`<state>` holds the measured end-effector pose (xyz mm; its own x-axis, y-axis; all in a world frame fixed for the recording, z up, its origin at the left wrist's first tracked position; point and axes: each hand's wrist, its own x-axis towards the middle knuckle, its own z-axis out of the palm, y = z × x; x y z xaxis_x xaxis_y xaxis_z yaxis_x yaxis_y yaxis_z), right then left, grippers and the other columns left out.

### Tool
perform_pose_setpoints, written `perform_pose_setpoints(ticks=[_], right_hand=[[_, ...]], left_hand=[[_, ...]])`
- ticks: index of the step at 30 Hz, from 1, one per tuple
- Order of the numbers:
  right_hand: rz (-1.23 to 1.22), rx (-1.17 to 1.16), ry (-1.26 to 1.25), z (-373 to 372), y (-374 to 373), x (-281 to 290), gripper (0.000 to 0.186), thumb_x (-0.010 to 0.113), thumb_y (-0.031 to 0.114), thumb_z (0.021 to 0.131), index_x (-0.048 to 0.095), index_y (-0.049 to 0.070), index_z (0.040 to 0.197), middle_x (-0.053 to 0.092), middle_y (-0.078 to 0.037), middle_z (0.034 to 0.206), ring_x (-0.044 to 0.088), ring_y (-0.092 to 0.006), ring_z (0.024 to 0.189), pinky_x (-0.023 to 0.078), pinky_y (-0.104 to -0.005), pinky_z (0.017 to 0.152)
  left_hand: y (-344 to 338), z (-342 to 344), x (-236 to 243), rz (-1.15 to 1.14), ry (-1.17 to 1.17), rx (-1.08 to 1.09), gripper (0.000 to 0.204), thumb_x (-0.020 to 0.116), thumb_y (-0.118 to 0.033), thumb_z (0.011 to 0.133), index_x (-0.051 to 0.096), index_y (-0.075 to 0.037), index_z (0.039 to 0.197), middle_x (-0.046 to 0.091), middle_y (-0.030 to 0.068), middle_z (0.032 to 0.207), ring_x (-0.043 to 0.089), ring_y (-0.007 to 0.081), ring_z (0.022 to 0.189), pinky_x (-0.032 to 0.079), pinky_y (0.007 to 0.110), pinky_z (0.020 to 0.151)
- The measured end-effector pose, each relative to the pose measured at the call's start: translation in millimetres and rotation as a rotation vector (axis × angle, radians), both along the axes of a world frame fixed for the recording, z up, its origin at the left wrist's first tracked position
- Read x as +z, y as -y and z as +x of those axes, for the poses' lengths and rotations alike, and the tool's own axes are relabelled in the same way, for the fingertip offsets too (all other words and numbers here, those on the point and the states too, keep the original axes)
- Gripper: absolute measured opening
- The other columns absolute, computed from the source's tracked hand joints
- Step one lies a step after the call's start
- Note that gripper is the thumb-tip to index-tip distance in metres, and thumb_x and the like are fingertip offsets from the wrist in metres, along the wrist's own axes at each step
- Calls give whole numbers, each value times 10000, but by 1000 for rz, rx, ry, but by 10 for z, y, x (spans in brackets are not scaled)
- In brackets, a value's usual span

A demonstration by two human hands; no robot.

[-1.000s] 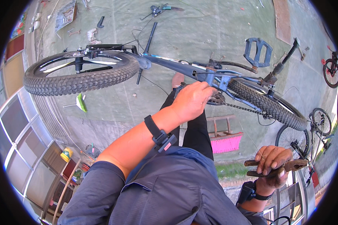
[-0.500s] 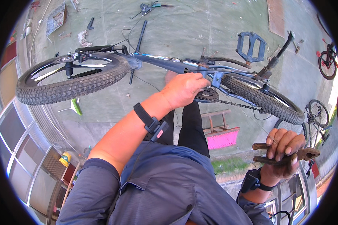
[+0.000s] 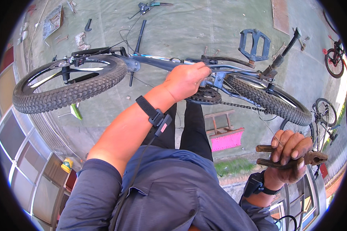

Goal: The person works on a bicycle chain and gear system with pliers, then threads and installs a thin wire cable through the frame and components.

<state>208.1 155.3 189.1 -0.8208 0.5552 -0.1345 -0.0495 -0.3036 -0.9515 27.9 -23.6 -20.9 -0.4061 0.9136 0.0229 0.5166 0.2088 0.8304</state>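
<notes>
A blue-grey bicycle [image 3: 154,61] lies across the view with a knobby front wheel [image 3: 65,86] at the left and a rear wheel [image 3: 270,98] at the right. My left hand [image 3: 187,79] grips the frame just above the chainring [image 3: 206,96] and chain. My right hand [image 3: 289,154] sits low at the right, closed around rusty pliers [image 3: 316,158]. A thin cable runs from near that hand up toward the rear wheel. A black band with a wire wraps each wrist.
A loose blue pedal [image 3: 254,42] lies on the green ground beyond the bike, with tools [image 3: 148,5] and small parts farther off. A pink stool [image 3: 225,136] stands below the chain. Other bicycles [image 3: 335,57] are at the right edge.
The bicycle has shifted slightly down and left in the view. My left hand stays on the frame, and my right hand has risen a little with the pliers.
</notes>
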Motion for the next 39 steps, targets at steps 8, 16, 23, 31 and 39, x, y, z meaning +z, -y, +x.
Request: perform_pose_setpoints(ticks=[8,16,23,31,39], right_hand=[[-3,43,22,4,42,-74,226,617,303,859,531,96,834,522,-11,590,507,-147,522,473,-349,663],[20,-28,82,94,25,-160,282,601,327,884,481,73,901,478,-51,686,475,-152,583,449,-351,698],[32,-74,71,115,28,-148,257,575,314,886,486,74,905,473,-48,688,455,-146,578,437,-351,694],[41,-126,70,176,15,-135,244,574,307,884,493,78,903,472,-48,699,448,-145,570,432,-350,703],[26,-157,72,265,6,-139,244,593,300,876,524,69,916,484,-52,704,463,-145,573,441,-349,707]], left_hand=[[-63,36,-48,-3,24,136,212,662,-1,781,604,-34,982,603,120,882,626,343,755,506,398,623],[66,116,26,-23,114,98,207,631,-6,783,590,-62,977,587,114,890,621,356,822,508,441,675],[66,51,-35,-153,40,-33,213,588,8,767,583,-84,960,573,110,896,619,355,851,511,459,688],[35,68,-86,-82,10,23,239,577,18,765,575,-102,972,566,113,895,625,366,795,506,469,655],[-39,26,-71,-83,19,51,182,608,-32,812,586,-96,982,582,103,872,632,358,791,503,470,643]])
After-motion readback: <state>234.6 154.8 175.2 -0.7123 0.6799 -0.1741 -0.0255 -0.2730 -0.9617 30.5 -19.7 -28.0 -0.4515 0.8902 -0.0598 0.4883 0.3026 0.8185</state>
